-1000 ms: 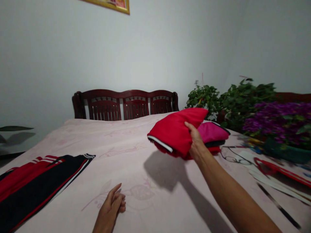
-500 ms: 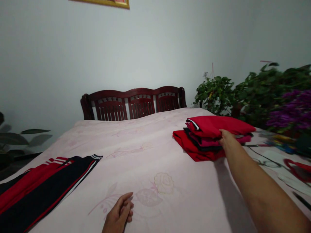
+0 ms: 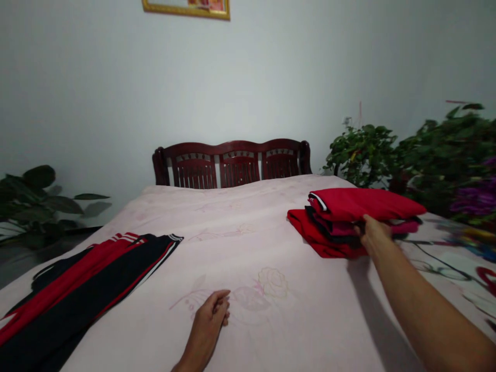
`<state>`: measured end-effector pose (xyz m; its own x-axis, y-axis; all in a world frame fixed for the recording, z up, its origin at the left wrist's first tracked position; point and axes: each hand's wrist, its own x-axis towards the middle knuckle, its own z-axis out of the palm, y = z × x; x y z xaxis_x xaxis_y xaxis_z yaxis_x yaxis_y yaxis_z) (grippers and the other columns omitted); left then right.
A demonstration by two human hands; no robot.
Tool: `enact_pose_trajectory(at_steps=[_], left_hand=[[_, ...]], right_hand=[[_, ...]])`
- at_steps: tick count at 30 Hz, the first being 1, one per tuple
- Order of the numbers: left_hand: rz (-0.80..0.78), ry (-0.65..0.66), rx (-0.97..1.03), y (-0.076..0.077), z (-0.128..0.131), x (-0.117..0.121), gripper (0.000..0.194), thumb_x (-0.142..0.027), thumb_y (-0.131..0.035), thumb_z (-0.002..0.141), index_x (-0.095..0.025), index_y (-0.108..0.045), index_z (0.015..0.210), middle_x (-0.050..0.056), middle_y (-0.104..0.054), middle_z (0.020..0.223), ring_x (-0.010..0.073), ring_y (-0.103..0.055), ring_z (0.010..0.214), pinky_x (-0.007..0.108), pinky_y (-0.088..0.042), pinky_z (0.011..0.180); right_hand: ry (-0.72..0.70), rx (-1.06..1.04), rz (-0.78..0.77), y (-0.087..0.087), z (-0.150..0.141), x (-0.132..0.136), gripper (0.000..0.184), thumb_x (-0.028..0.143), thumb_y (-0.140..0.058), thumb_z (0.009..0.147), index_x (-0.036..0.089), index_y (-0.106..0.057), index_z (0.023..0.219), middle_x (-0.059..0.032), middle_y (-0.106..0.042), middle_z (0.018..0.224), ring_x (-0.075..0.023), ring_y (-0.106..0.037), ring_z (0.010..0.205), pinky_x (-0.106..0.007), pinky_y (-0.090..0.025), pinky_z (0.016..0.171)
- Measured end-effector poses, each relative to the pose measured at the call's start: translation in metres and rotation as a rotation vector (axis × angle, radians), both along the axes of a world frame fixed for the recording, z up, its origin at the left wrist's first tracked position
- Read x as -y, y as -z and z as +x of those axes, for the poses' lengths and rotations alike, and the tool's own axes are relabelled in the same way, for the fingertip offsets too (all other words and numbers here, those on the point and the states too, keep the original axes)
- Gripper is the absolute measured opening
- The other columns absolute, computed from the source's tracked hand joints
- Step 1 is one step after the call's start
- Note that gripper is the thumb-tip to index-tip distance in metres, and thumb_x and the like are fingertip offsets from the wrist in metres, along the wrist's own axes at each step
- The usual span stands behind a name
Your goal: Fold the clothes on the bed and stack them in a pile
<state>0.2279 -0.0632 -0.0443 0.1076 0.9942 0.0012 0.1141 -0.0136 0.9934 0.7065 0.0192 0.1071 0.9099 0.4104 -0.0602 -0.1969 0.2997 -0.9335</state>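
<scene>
My right hand [image 3: 372,235] reaches to a pile of folded clothes [image 3: 333,243] at the right of the pink flowered tablecloth [image 3: 248,243]. Its fingers are tucked under the top folded red garment [image 3: 364,203], which lies on pink, dark and red layers. My left hand [image 3: 210,316] rests on the cloth near the front, fingers loosely stretched and holding nothing. A black and red striped garment [image 3: 77,281] lies flat at the left.
A dark wooden bench [image 3: 232,164] stands behind the table against the white wall. Green plants [image 3: 391,152] and purple flowers [image 3: 475,199] crowd the right side. Glasses [image 3: 442,268] and coloured items lie right of the pile. A leafy plant [image 3: 34,199] stands at the left.
My right hand carried the folded red garment rightwards and set it down on top of the pile, where it stays. My left hand has barely moved.
</scene>
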Motion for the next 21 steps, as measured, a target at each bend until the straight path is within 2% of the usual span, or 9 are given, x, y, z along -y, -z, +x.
enact_pose_trajectory(at_steps=[3, 6, 9, 12, 15, 18, 21], left_hand=[[0.088, 0.028, -0.111, -0.004, 0.000, 0.006, 0.038, -0.044, -0.051, 0.089, -0.018, -0.065, 0.113, 0.005, -0.066, 0.093, 0.0185, -0.065, 0.083, 0.032, -0.055, 0.073], [0.314, 0.096, -0.296, -0.009, -0.002, 0.017, 0.029, -0.029, -0.047, 0.091, -0.020, -0.066, 0.111, 0.007, -0.066, 0.106, 0.0194, -0.064, 0.098, 0.035, -0.054, 0.087], [0.526, 0.211, -0.552, -0.009, -0.008, 0.032, 0.032, -0.017, -0.047, 0.089, -0.020, -0.066, 0.114, 0.009, -0.065, 0.119, 0.0203, -0.059, 0.114, 0.038, -0.048, 0.102], [0.582, 0.261, -0.846, -0.004, -0.024, 0.045, 0.042, -0.019, -0.049, 0.090, -0.023, -0.060, 0.131, 0.010, -0.056, 0.141, 0.0245, -0.047, 0.134, 0.045, -0.037, 0.114], [0.509, 0.192, -1.081, 0.000, -0.054, 0.054, 0.050, -0.032, -0.048, 0.094, -0.029, -0.048, 0.145, 0.007, -0.043, 0.155, 0.0279, -0.034, 0.145, 0.054, -0.026, 0.120], [0.377, 0.067, -1.225, 0.002, -0.092, 0.059, 0.054, -0.042, -0.041, 0.097, -0.030, -0.040, 0.150, 0.006, -0.034, 0.160, 0.0281, -0.026, 0.149, 0.055, -0.020, 0.121], [0.283, -0.049, -1.309, 0.003, -0.121, 0.062, 0.057, -0.046, -0.037, 0.098, -0.028, -0.037, 0.151, 0.007, -0.030, 0.161, 0.0280, -0.023, 0.150, 0.053, -0.017, 0.121]], right_hand=[[-0.015, -0.047, -0.037, 0.029, -0.051, 0.019, 0.027, 0.006, -0.052, 0.078, 0.021, -0.049, 0.101, 0.0041, -0.057, 0.078, -0.0050, -0.054, 0.059, -0.015, -0.048, 0.053], [-0.214, -0.074, -0.098, 0.070, -0.117, 0.046, 0.034, 0.010, -0.063, 0.067, 0.019, -0.056, 0.099, 0.0041, -0.059, 0.069, -0.0098, -0.059, 0.058, -0.020, -0.051, 0.051], [-0.391, -0.057, -0.163, 0.109, -0.179, 0.069, 0.034, 0.017, -0.069, 0.061, 0.017, -0.063, 0.095, -0.0001, -0.064, 0.067, -0.0146, -0.061, 0.059, -0.025, -0.052, 0.051], [-0.541, 0.185, -0.245, 0.135, -0.219, 0.082, 0.035, 0.021, -0.066, 0.063, 0.017, -0.067, 0.098, -0.0061, -0.071, 0.088, -0.0186, -0.067, 0.078, -0.029, -0.056, 0.070], [-0.618, 0.499, -0.316, 0.149, -0.239, 0.089, 0.036, 0.020, -0.056, 0.067, 0.017, -0.069, 0.101, -0.0098, -0.072, 0.105, -0.0231, -0.067, 0.099, -0.037, -0.052, 0.092], [-0.589, 0.901, -0.356, 0.159, -0.251, 0.100, 0.042, 0.013, -0.048, 0.068, 0.016, -0.070, 0.104, -0.0108, -0.069, 0.112, -0.0241, -0.062, 0.109, -0.039, -0.045, 0.102], [-0.543, 1.267, -0.401, 0.163, -0.262, 0.113, 0.039, 0.011, -0.046, 0.074, 0.018, -0.072, 0.102, -0.0093, -0.067, 0.117, -0.0246, -0.058, 0.112, -0.038, -0.044, 0.101]])
